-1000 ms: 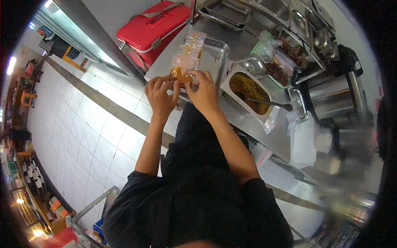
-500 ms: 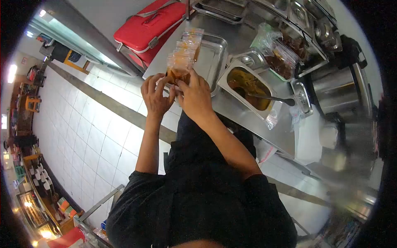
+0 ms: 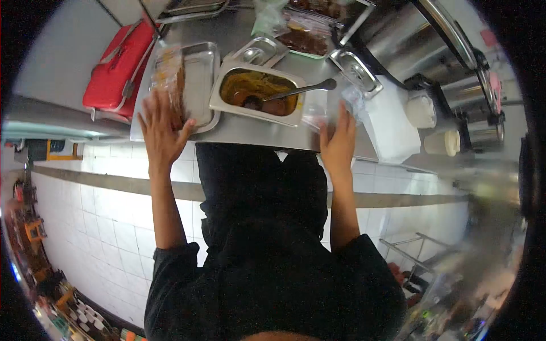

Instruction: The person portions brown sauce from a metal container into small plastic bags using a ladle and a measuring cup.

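Note:
My left hand [image 3: 161, 136] has its fingers spread at the near end of a row of small clear plastic bags of orange-brown sauce [image 3: 169, 74]. The row lies along the left side of a shallow metal tray [image 3: 214, 68]. My right hand [image 3: 339, 141] is open at the counter's front edge, thumb apart from the fingers. Beside its thumb lies a clear plastic bag [image 3: 314, 115], and more crumpled clear plastic [image 3: 354, 101] is by its fingertips. Between the hands stands a deep metal pan [image 3: 259, 116] of brown-yellow sauce with a ladle [image 3: 307, 89] resting in it.
Metal lids [image 3: 260, 52] lie behind and right of the pan. A red cool box [image 3: 114, 79] stands to the left. Dark brown food in plastic [image 3: 304, 41] is at the back. White paper [image 3: 392, 128], cups [image 3: 442, 143] and large metal pots [image 3: 392, 34] are to the right.
My hands have parted: both were together at a sauce bag over the tray. The left is now spread by the row, the right has moved past the pan. The view has turned right.

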The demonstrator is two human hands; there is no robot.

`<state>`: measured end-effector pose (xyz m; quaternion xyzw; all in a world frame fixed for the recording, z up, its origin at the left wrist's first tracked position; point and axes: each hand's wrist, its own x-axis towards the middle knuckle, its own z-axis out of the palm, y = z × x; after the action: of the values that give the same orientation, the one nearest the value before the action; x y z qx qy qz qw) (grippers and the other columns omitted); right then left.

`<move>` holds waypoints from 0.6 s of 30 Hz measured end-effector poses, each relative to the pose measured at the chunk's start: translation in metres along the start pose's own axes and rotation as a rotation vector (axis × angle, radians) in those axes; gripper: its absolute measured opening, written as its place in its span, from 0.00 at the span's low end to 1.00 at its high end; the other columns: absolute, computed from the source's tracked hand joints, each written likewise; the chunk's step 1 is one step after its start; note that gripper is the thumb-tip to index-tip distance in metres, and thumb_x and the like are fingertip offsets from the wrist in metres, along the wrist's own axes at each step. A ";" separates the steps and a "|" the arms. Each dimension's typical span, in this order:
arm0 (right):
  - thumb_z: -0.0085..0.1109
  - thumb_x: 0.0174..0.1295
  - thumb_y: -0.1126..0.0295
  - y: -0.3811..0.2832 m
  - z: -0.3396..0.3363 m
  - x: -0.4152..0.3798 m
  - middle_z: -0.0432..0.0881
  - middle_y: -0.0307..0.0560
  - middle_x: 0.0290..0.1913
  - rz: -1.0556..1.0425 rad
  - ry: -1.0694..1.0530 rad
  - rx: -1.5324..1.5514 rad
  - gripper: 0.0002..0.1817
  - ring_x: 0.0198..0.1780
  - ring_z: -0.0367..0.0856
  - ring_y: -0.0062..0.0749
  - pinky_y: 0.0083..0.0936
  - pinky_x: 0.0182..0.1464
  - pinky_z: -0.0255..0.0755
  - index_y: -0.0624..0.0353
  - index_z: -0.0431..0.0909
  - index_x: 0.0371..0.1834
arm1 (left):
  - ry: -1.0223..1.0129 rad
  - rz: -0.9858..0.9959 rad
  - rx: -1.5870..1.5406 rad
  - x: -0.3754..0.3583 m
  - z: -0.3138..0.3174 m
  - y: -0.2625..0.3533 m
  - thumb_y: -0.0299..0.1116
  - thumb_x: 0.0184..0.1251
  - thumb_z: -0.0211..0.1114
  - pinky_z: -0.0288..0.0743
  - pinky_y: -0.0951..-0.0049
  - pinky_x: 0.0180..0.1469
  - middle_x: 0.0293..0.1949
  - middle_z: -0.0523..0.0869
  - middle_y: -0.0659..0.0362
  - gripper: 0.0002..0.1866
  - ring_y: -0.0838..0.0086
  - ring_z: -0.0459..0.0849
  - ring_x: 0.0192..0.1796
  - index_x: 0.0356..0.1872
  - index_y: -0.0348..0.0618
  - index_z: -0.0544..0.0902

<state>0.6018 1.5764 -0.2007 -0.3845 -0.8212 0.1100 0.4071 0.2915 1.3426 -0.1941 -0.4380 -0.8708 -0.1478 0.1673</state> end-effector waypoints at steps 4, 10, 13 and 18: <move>0.68 0.60 0.66 0.037 -0.002 -0.002 0.80 0.52 0.53 -0.041 -0.142 -0.213 0.13 0.51 0.77 0.46 0.37 0.53 0.72 0.57 0.86 0.46 | 0.372 0.073 -0.194 -0.005 -0.022 0.025 0.43 0.61 0.72 0.57 0.51 0.72 0.71 0.69 0.48 0.36 0.52 0.64 0.73 0.69 0.44 0.70; 0.73 0.55 0.69 0.003 -0.033 -0.009 0.83 0.47 0.49 0.144 0.031 0.166 0.07 0.44 0.82 0.36 0.30 0.48 0.75 0.58 0.87 0.35 | -0.036 0.080 -0.762 -0.073 -0.031 0.113 0.28 0.60 0.71 0.81 0.70 0.43 0.40 0.89 0.50 0.13 0.65 0.89 0.39 0.46 0.38 0.86; 0.74 0.53 0.71 -0.024 -0.044 -0.029 0.85 0.47 0.44 0.272 -0.116 0.490 0.07 0.41 0.84 0.35 0.27 0.44 0.76 0.58 0.85 0.32 | -0.187 -0.230 -1.383 -0.075 -0.030 0.175 0.31 0.64 0.71 0.81 0.72 0.46 0.41 0.89 0.52 0.14 0.70 0.88 0.42 0.47 0.35 0.86; 0.75 0.53 0.75 -0.054 -0.057 -0.051 0.84 0.47 0.41 0.068 -0.324 0.585 0.08 0.40 0.82 0.27 0.21 0.44 0.75 0.62 0.83 0.31 | -0.396 -0.294 -1.737 -0.083 -0.007 0.185 0.32 0.69 0.68 0.81 0.74 0.46 0.43 0.89 0.53 0.12 0.75 0.86 0.42 0.47 0.34 0.86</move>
<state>0.6344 1.4957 -0.1671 -0.2561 -0.7955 0.4142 0.3607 0.4894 1.3862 -0.2019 -0.3116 -0.5125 -0.6952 -0.3962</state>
